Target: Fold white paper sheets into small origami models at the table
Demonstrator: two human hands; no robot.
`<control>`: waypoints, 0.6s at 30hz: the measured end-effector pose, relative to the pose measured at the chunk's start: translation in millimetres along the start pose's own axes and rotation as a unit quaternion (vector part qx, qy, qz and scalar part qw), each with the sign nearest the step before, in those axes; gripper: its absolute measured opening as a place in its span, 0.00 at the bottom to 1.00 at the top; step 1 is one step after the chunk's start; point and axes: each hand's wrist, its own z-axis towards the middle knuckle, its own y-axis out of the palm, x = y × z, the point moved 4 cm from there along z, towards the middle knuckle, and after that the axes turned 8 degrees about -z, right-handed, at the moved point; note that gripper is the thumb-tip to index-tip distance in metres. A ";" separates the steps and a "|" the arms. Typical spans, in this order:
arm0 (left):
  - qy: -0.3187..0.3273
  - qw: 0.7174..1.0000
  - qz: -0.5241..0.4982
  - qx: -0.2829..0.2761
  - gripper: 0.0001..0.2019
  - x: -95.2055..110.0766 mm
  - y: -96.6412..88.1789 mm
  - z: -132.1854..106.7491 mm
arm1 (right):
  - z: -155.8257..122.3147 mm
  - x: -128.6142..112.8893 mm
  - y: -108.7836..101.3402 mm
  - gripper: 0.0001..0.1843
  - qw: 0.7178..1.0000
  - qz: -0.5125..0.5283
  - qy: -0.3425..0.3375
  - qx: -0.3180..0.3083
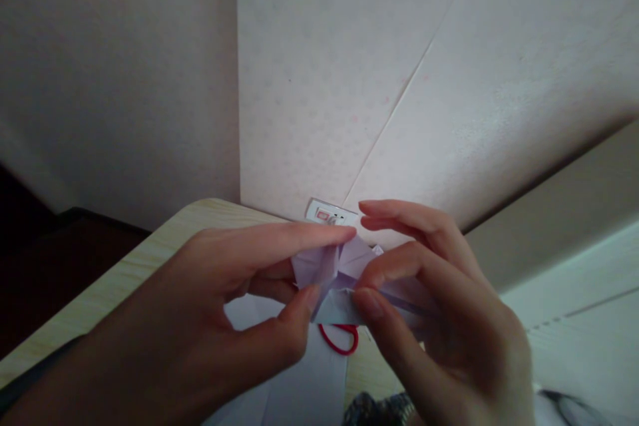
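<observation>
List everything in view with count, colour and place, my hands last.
Folded paper: one, lilac, centre, held up.
Table: one, pale wood, below.
Sheet: at least one, white, on the table.
Loop: one, red, under the folded paper.
Wall: at least one, whitish, behind.
Wall plate: one, white, low on the wall.
Thin line: one, pale, slanting down the wall.
Panel: one, pale, right.
Cloth: one patch, dark, bottom centre.
Curved thing: one, dark, blurred, bottom right.
Left hand: one, bare, left, gripping folded paper.
Right hand: one, bare, right, gripping folded paper.
</observation>
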 end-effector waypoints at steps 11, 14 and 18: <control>-0.015 0.978 0.206 0.012 0.20 5.4 6.0 -4.4 | -1.8 -1.6 4.5 0.05 1.000 -0.011 0.016 0.009; -0.010 0.967 0.253 0.029 0.19 3.5 7.1 -7.8 | -1.6 -1.8 5.3 0.04 1.000 -0.024 0.002 0.010; 0.010 0.954 0.298 0.041 0.18 1.4 7.2 -9.9 | -0.4 -1.8 5.6 0.04 0.998 -0.052 -0.026 0.002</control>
